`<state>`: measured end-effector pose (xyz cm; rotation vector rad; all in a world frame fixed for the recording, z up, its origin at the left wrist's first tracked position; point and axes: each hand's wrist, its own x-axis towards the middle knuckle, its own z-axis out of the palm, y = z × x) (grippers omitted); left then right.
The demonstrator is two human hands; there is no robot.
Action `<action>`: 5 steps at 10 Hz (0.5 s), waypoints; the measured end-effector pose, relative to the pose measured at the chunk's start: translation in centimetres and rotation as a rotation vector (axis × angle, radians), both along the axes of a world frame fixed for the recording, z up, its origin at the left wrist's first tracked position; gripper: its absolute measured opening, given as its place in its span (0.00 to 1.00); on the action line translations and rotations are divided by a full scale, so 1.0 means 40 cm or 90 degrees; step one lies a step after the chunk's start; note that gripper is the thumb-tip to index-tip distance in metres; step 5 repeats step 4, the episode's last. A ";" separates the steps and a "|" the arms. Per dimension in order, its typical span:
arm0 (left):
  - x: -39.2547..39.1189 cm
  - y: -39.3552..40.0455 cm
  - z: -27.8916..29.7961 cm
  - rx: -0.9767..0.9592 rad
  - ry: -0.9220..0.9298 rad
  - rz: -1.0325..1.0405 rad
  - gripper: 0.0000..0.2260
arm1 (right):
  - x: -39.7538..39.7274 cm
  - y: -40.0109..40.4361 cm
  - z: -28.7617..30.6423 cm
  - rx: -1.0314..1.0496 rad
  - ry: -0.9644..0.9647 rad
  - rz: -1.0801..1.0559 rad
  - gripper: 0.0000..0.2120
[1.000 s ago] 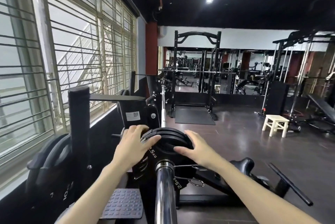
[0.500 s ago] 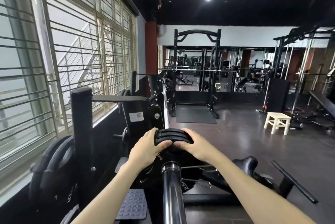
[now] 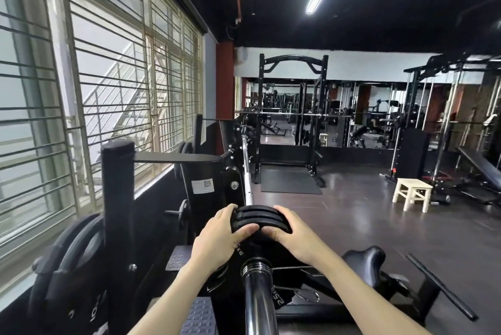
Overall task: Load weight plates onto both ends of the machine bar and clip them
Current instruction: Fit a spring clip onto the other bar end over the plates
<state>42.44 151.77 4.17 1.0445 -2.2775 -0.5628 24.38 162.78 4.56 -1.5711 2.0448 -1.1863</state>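
The plates [image 3: 260, 219] have slid further up the bar [image 3: 259, 299] — both your hands, left [image 3: 217, 239] and right [image 3: 291, 234], grasp their rim — keep pushing squarely.

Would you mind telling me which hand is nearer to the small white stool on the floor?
Right. The right hand grips the weight plates' right rim, on the side towards the stool; the left hand grips the left rim, farther away.

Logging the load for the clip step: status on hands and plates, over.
Left hand and right hand both grip plate stack at top rim. Plates seated on bar. Spring clip lies right of bar, not fitted. Nothing blocking.
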 end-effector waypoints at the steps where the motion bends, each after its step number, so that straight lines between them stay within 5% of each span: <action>1: 0.006 0.012 0.003 0.019 0.015 -0.001 0.38 | 0.020 0.011 0.004 0.009 -0.002 -0.014 0.43; 3: 0.029 0.080 0.016 0.036 0.002 0.029 0.40 | 0.104 0.079 -0.010 0.050 0.114 -0.157 0.37; 5: 0.068 0.145 -0.017 0.032 0.024 0.020 0.37 | 0.119 0.159 -0.018 0.043 0.134 -0.147 0.33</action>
